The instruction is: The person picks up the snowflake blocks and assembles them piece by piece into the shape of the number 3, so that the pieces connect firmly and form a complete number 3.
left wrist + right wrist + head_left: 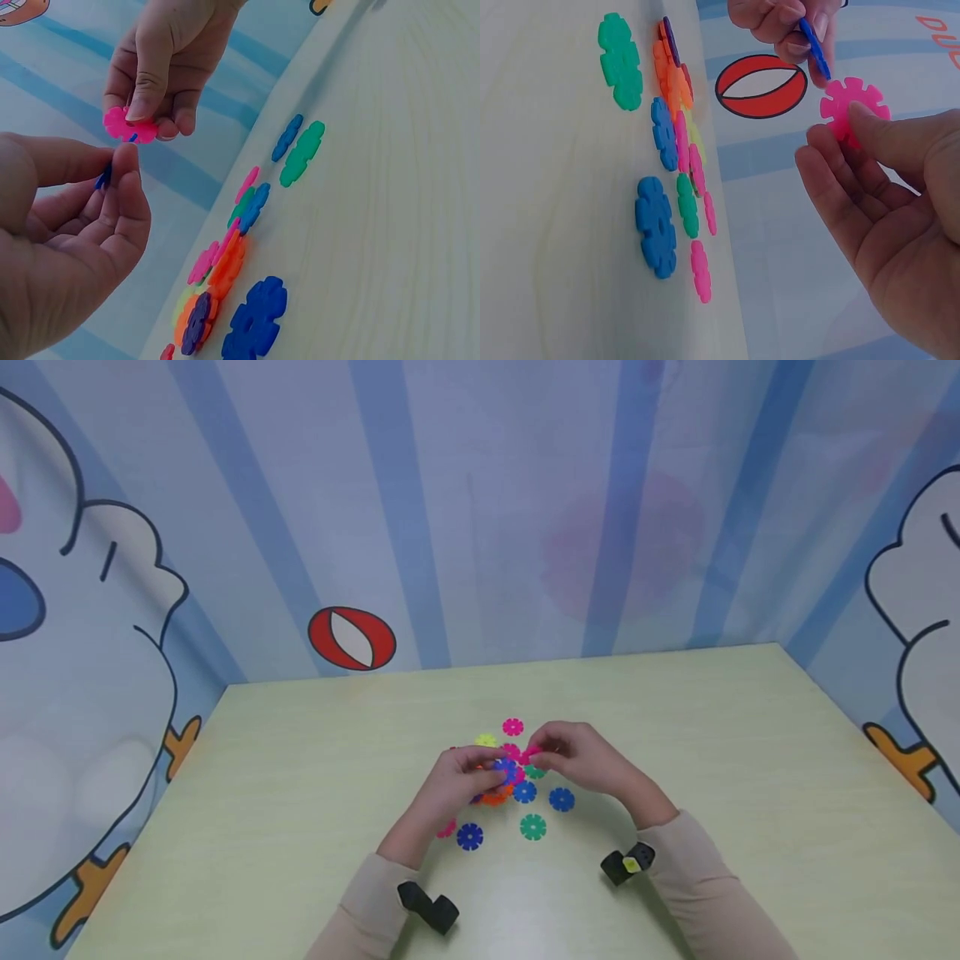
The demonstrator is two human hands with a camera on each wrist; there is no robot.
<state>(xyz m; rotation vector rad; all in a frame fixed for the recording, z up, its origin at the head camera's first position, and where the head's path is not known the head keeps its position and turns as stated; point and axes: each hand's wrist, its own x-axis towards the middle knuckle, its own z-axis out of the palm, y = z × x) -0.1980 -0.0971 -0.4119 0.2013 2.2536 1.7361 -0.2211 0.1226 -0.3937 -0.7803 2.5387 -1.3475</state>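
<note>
My left hand (447, 779) pinches a blue notched snowflake disc (815, 49) between thumb and fingers. My right hand (583, 758) holds a pink notched disc (849, 96) by its edge, thumb on one face. Both discs are raised above the table, rims close together; in the left wrist view a bit of blue shows at the pink rim, and I cannot tell whether they interlock. Below the hands lie loose discs: orange (227, 264), purple (197, 322), yellow (486, 740) and several pink ones, partly hidden in the head view by the left hand.
Nearer the front lie a green disc (533, 827) and a dark blue disc (470, 837). Another blue disc (562, 799) is to the right, a pink one (513, 727) farther back. The pale table (300, 793) meets a blue striped backdrop (502, 527) behind and at both sides.
</note>
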